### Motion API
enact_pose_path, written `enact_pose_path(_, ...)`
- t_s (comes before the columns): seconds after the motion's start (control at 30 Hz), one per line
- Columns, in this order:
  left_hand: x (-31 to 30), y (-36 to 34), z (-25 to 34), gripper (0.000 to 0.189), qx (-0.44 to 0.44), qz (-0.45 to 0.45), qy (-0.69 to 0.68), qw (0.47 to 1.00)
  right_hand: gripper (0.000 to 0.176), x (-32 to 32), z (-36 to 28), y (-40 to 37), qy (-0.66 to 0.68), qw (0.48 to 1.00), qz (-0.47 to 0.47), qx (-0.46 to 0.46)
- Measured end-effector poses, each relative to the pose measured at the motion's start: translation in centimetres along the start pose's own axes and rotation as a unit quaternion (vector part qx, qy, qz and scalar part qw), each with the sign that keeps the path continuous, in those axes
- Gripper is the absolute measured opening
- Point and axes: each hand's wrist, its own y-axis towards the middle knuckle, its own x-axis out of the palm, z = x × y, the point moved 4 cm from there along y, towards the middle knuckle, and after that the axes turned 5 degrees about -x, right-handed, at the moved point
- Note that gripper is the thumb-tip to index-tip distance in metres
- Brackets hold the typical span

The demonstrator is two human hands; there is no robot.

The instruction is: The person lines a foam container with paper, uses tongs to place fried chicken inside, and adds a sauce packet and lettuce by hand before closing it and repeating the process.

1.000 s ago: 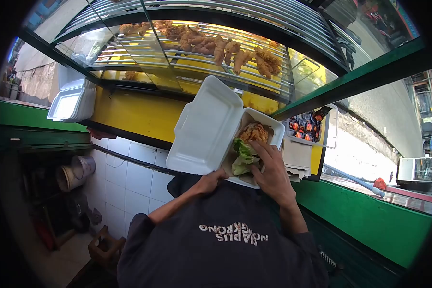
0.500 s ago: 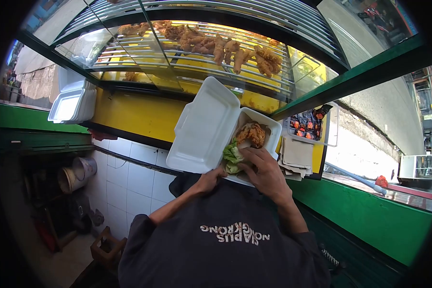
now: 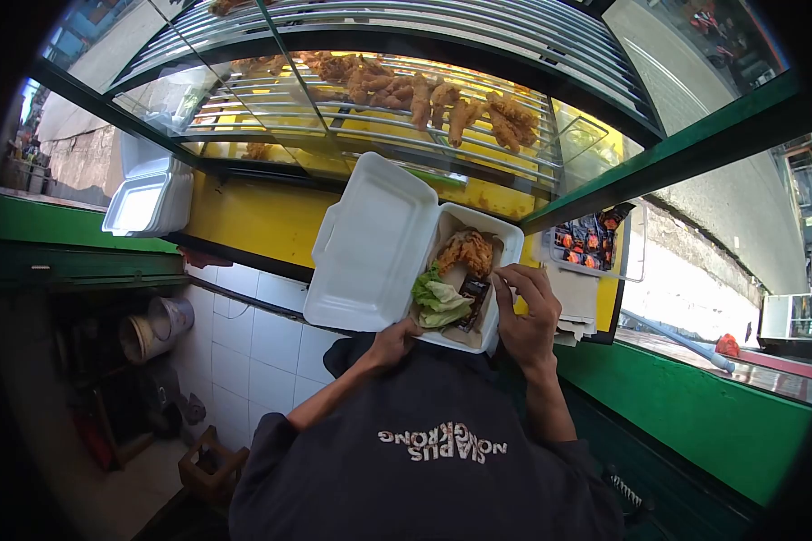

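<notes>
An open white foam takeaway box [image 3: 507,236] sits at the counter's edge, its lid folded to the left. Brown paper lines it, and inside lie fried chicken [image 3: 466,255], green lettuce [image 3: 440,299] and a dark sauce sachet [image 3: 474,298]. My left hand [image 3: 393,344] grips the box's near edge by the hinge, the thumb at the rim. At the right rim is my right hand [image 3: 530,307], thumb and fingertips pinched together. Whether they hold the paper liner, the rim or something small, I cannot make out.
Fried chicken pieces [image 3: 424,97] lie on a rack behind glass ahead. Stacked foam boxes [image 3: 153,203] stand at the left of the yellow counter [image 3: 253,216]. To the right are a clear tub of sachets [image 3: 591,239] and brown paper sheets [image 3: 576,298]. A green post [image 3: 659,167] slants overhead.
My right hand has moved from over the lettuce out to the box's right rim. The dark sachet beside the lettuce now shows. My left hand stays at the near edge.
</notes>
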Motion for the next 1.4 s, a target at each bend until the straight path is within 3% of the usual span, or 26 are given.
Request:
enact_pose_path(0.03,-0.4,-0.1,-0.6,0.003,-0.157,-0.03,-0.006,0.987,0.017,-0.1,0.2,-0.1,0.002,1.0,0.0,0.0)
enact_pose_path(0.07,-0.8,-0.5,-1.4,0.012,-0.309,-0.059,-0.012,0.949,0.014,-0.3,0.8,-0.4,0.025,0.998,0.023,0.052)
enact_pose_path(0.1,-1.2,-0.7,-1.5,0.012,-0.31,-0.057,-0.01,0.949,0.012,-0.3,1.4,-0.6,0.048,0.992,0.046,0.104)
enact_pose_path(0.17,-1.9,-1.7,-2.4,0.012,-0.388,-0.046,-0.022,0.92,0.014,0.1,1.3,-0.5,0.023,0.994,0.034,0.102)
enact_pose_path(0.2,-2.2,-2.1,-2.7,0.012,-0.389,-0.043,-0.021,0.92,0.016,1.0,2.0,-0.9,0.073,0.982,0.002,0.172)
enact_pose_path(0.23,-2.7,-2.3,-2.8,0.012,-0.338,-0.024,-0.013,0.941,0.018,2.1,2.7,-1.5,0.122,0.963,-0.031,0.239)
enact_pose_path(0.3,-3.4,-2.6,-3.2,0.011,-0.232,0.014,0.001,0.973,0.018,4.3,3.8,-2.6,0.188,0.944,-0.069,0.263)
enact_pose_path(0.37,-4.4,-2.7,-3.7,0.009,-0.121,0.051,0.017,0.991,0.016,6.6,3.7,-2.9,0.312,0.878,-0.116,0.345)
enact_pose_path(0.5,-8.4,-3.2,-4.7,0.01,-0.108,0.073,0.073,0.989,0.015,11.3,2.6,-2.4,0.329,0.86,-0.165,0.353)
enact_pose_path(0.57,-11.1,-3.0,-5.3,0.017,-0.24,0.113,-0.043,0.963,0.015,13.9,2.2,-2.3,0.346,0.858,-0.166,0.342)
enact_pose_path(0.6,-12.4,-3.3,-7.0,0.024,-0.317,0.159,-0.164,0.921,0.016,15.3,2.1,-2.4,0.354,0.852,-0.171,0.346)
enact_pose_path(0.63,-13.1,-3.6,-7.6,0.024,-0.317,0.162,-0.165,0.92,0.016,16.5,2.0,-2.6,0.361,0.846,-0.177,0.351)
enact_pose_path(0.7,-15.8,-3.0,-6.3,0.034,-0.227,0.322,-0.358,0.847,0.017,18.4,1.3,-2.4,0.371,0.848,-0.168,0.34)
enact_pose_path(0.73,-17.0,-3.0,-6.1,0.034,-0.226,0.324,-0.359,0.846,0.018,19.1,1.0,-2.2,0.371,0.848,-0.163,0.341)
enact_pose_path(0.8,-19.7,-2.9,-5.1,0.056,-0.233,0.315,-0.284,0.875,0.018,20.4,0.6,-2.0,0.371,0.848,-0.158,0.343)
enact_pose_path(0.83,-20.5,-2.6,-4.3,0.056,-0.233,0.316,-0.284,0.875,0.019,20.9,0.6,-2.0,0.376,0.845,-0.155,0.346)
enact_pose_path(0.9,-21.6,-0.6,-0.3,0.075,-0.164,0.201,-0.16,0.953,0.02,21.4,0.3,-1.9,0.38,0.843,-0.152,0.349)
enact_pose_path(0.93,-22.0,0.9,1.4,0.084,-0.071,0.156,-0.027,0.985,0.022,21.5,0.0,-1.7,0.391,0.832,-0.158,0.36)
enact_pose_path(0.97,-21.7,1.9,2.9,0.093,0.024,0.107,0.107,0.988,0.023,21.5,-0.3,-1.6,0.4,0.822,-0.165,0.371)
enact_pose_path(1.03,-20.4,2.5,4.3,0.096,0.035,0.021,0.22,0.975,0.025,21.5,-0.4,-1.7,0.399,0.818,-0.17,0.38)
enact_pose_path(1.1,-19.3,2.9,4.7,0.095,0.023,-0.031,0.321,0.946,0.028,21.6,-0.2,-1.9,0.397,0.813,-0.172,0.39)
enact_pose_path(1.17,-18.5,3.1,4.4,0.079,0.013,-0.023,0.361,0.932,0.032,21.5,0.1,-2.1,0.461,0.775,-0.12,0.414)
enact_pose_path(1.3,-17.9,3.2,3.5,0.06,0.025,0.013,0.381,0.924,0.032,20.9,-0.6,-1.6,0.471,0.772,-0.086,0.419)
enact_pose_path(1.37,-18.0,3.2,3.9,0.05,0.013,0.025,0.354,0.935,0.03,20.7,-0.6,-1.1,0.39,0.839,-0.089,0.369)
enact_pose_path(1.4,-18.0,3.3,3.9,0.05,0.014,0.024,0.353,0.935,0.03,20.6,-0.9,-0.9,0.389,0.839,-0.088,0.369)
